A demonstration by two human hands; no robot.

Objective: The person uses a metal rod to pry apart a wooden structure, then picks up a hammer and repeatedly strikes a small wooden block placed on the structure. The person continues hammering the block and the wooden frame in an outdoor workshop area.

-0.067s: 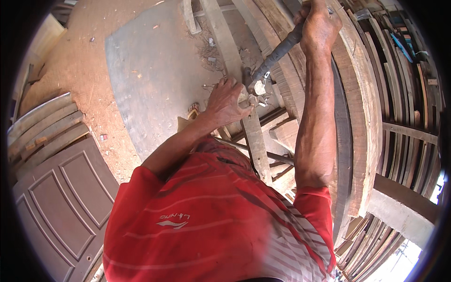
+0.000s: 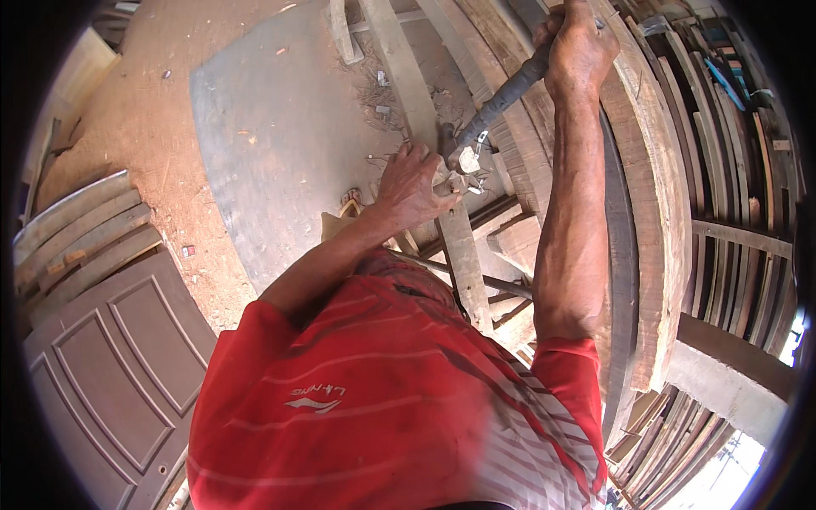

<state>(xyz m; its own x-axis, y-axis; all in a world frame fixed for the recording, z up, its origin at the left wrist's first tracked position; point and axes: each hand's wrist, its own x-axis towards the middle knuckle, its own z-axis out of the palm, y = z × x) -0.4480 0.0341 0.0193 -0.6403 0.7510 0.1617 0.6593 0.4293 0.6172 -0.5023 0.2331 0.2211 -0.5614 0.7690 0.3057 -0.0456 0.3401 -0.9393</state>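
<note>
My right hand (image 2: 580,53) is closed round the far end of a hammer's dark, wrapped handle (image 2: 512,92). The handle slants down to the left, and its dark head (image 2: 448,138) rests at a narrow wooden beam (image 2: 406,81), right beside my left hand. Curled over that beam, my left hand (image 2: 411,183) has its thumb and fingers bent together; whatever lies between them is too small to make out. A pale lump (image 2: 468,159) and small bits of light scrap sit just right of the fingertips.
Thick curved timbers (image 2: 650,212) run along my right, with racks of upright planks (image 2: 727,144) beyond. At left a brown panelled door (image 2: 127,365) leans by stacked boards (image 2: 81,217). A grey sheet (image 2: 272,127) covers part of the dirt floor, with bent nails (image 2: 378,98) scattered near the beam.
</note>
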